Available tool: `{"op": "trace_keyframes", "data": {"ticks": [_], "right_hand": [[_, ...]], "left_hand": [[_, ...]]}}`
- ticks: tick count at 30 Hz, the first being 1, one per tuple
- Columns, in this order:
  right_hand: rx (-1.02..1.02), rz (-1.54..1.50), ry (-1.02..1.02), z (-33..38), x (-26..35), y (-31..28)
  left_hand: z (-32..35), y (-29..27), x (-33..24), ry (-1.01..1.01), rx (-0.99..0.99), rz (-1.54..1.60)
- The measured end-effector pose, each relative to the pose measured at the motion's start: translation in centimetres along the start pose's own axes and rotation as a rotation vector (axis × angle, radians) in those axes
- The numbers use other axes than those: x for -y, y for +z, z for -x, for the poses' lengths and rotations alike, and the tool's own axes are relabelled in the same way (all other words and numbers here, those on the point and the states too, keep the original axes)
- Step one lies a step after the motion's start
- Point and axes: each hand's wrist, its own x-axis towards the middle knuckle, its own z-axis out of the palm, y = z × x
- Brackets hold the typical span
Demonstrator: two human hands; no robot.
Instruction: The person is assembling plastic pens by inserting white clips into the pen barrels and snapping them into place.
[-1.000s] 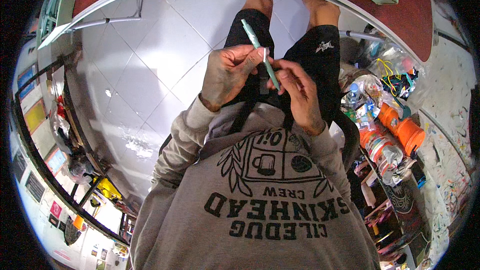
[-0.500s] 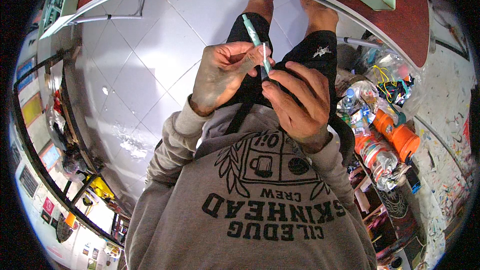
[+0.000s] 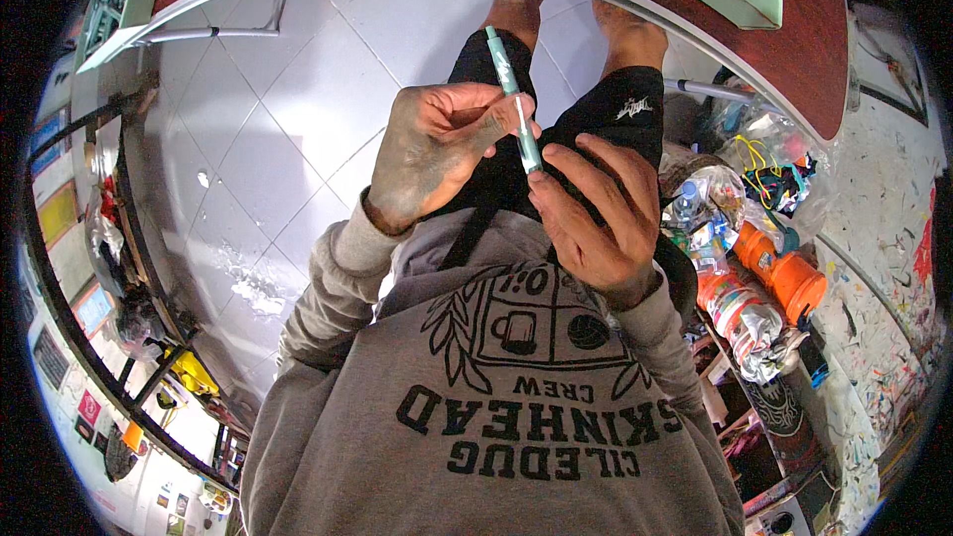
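Note:
A slim pale green pen with white markings slants over my lap, its top end pointing away from me. My left hand is closed around the pen's middle, pinching it between thumb and fingers. Past the thumb, the pen's lower end shows beside my right hand. That hand has its back up and its fingers spread, with one fingertip at the pen's lower end. Its thumb is hidden, and whether the fingertip presses on the pen is hard to see.
Ahead is a dark red table with a pale metal edge. A light green tray holding similar pens stands on it at the right, another container at the left. To my right lie plastic bags and an orange container. Below is tiled floor.
My right hand's fingers have slid down and spread, uncovering the pen's lower end. My left hand keeps its hold on the pen, almost in the same place.

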Motion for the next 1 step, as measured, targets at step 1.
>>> {"op": "trace_keyframes", "data": {"ticks": [1], "right_hand": [[-0.005,-0.012,0.001,0.18,-0.11,0.14]], "left_hand": [[-0.02,-0.02,-0.05,-0.004,0.004,0.005]]}}
